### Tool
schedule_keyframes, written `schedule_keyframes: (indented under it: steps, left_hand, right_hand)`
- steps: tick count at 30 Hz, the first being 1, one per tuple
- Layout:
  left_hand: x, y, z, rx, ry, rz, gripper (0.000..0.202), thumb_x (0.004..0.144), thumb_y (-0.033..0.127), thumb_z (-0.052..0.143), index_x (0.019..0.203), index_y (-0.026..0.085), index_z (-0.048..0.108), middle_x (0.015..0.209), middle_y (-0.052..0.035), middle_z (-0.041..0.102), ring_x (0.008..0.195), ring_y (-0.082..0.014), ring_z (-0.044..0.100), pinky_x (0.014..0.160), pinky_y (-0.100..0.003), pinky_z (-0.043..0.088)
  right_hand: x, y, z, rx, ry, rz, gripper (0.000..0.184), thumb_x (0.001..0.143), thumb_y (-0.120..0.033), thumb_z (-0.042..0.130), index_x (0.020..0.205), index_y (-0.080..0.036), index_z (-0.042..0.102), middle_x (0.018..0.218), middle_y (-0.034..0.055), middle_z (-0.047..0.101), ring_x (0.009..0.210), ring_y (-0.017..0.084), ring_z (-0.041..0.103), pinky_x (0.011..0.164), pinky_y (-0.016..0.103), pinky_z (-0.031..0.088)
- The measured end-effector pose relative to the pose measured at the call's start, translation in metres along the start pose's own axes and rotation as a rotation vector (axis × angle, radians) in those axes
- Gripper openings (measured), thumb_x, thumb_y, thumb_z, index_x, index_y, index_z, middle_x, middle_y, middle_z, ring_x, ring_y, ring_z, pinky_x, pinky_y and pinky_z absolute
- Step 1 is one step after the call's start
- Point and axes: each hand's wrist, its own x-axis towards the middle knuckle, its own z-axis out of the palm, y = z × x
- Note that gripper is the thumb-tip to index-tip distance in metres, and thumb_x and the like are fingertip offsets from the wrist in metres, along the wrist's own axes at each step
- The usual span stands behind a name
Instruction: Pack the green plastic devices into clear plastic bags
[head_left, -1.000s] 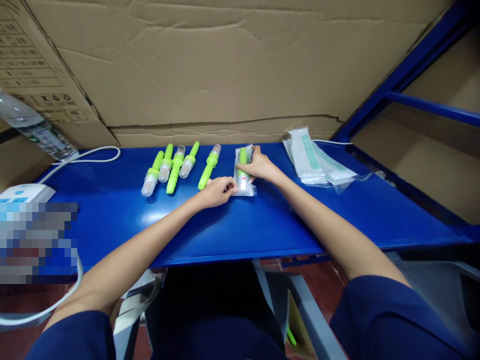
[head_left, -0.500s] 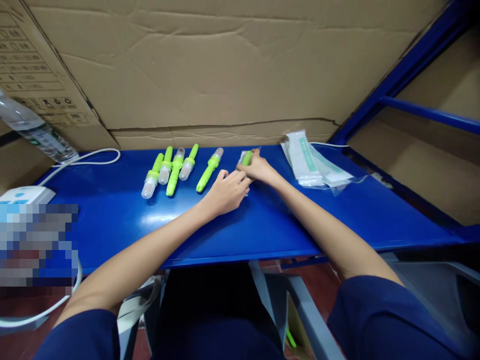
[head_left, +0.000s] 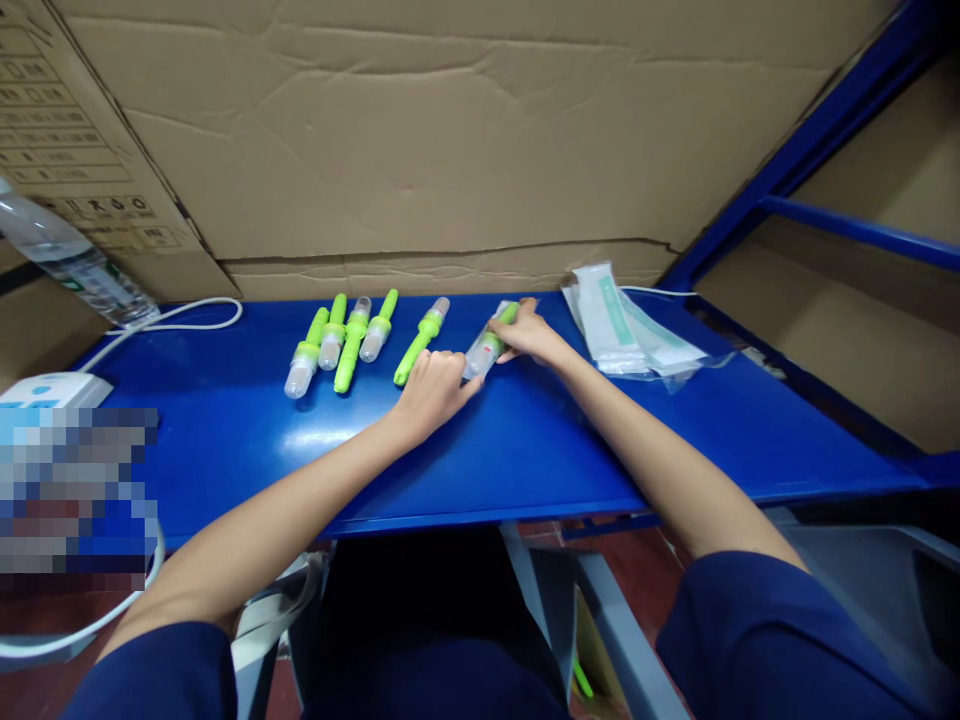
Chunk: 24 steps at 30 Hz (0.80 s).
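A green pen-shaped device in a clear plastic bag (head_left: 486, 347) lies tilted on the blue table (head_left: 525, 440), just right of the middle. My left hand (head_left: 430, 385) pinches the bag's near end, fingers closed. At the far end my right hand (head_left: 525, 333) grips the same bagged device. Several bare green devices with clear caps (head_left: 341, 340) lie in a row to the left, and the nearest one (head_left: 420, 338) is right beside my left hand.
A stack of flat clear bags (head_left: 630, 325) lies at the right rear. Cardboard (head_left: 450, 150) walls the back. A water bottle (head_left: 67, 260), a white cable (head_left: 180, 315) and a white device (head_left: 45, 390) sit at the left. A blue frame (head_left: 825, 200) stands at right.
The bagged device has turned from lying straight to tilted right. My left hand went over it half a second ago and now pinches its near end again. My right hand stays on the far end.
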Motion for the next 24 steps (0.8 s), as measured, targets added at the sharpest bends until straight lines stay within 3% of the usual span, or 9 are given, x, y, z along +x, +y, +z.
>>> schedule_keyframes:
  steps: [6, 12, 16, 20, 24]
  left_hand:
    - [0.006, -0.005, -0.002, -0.032, -0.003, 0.007, 0.031, 0.093, 0.037, 0.068, 0.102, 0.009, 0.076, 0.097, -0.0177, 0.073, 0.091, -0.0324, 0.069, 0.086, -0.043, 0.047]
    - [0.01, -0.012, -0.011, 0.013, 0.106, 0.079, 0.02, 0.095, 0.032, 0.063, 0.098, 0.014, 0.072, 0.1, -0.0145, 0.073, 0.092, -0.0285, 0.068, 0.088, -0.041, 0.043]
    - [0.006, -0.013, -0.024, -0.013, 0.174, 0.129, 0.016, 0.094, 0.029, 0.063, 0.098, 0.014, 0.068, 0.097, -0.0113, 0.072, 0.092, -0.0261, 0.067, 0.088, -0.039, 0.042]
    - [0.001, -0.011, -0.037, -0.126, 0.321, 0.251, 0.01, 0.091, 0.024, 0.064, 0.099, 0.019, 0.066, 0.107, -0.0087, 0.071, 0.096, -0.0229, 0.067, 0.09, -0.039, 0.044]
    - [-0.002, -0.01, -0.046, -0.415, 0.437, 0.333, 0.007, 0.09, 0.025, 0.062, 0.096, 0.021, 0.065, 0.125, -0.0102, 0.07, 0.111, -0.0248, 0.068, 0.099, -0.044, 0.048]
  right_hand:
    - [0.0, -0.003, -0.003, 0.257, -0.045, 0.067, 0.084, 0.089, -0.021, 0.065, 0.154, -0.012, 0.013, 0.131, 0.0191, 0.061, 0.068, 0.013, 0.071, 0.058, 0.025, 0.062]
    - [-0.005, -0.012, -0.008, 0.344, -0.031, 0.082, 0.079, 0.091, -0.02, 0.064, 0.152, -0.007, 0.015, 0.115, 0.0146, 0.064, 0.059, 0.01, 0.064, 0.051, 0.02, 0.059]
    - [0.003, -0.01, -0.015, 0.435, 0.02, 0.025, 0.071, 0.092, -0.019, 0.061, 0.149, -0.014, 0.019, 0.119, 0.0122, 0.063, 0.066, 0.01, 0.067, 0.051, 0.018, 0.058]
    - [0.016, -0.004, -0.026, 0.463, 0.073, -0.05, 0.065, 0.094, -0.023, 0.059, 0.147, -0.02, 0.021, 0.117, 0.0085, 0.065, 0.076, 0.012, 0.068, 0.049, 0.016, 0.055]
    - [0.021, -0.003, -0.033, 0.508, 0.113, -0.086, 0.061, 0.096, -0.027, 0.056, 0.146, -0.023, 0.024, 0.126, 0.0095, 0.063, 0.083, 0.012, 0.069, 0.05, 0.016, 0.052]
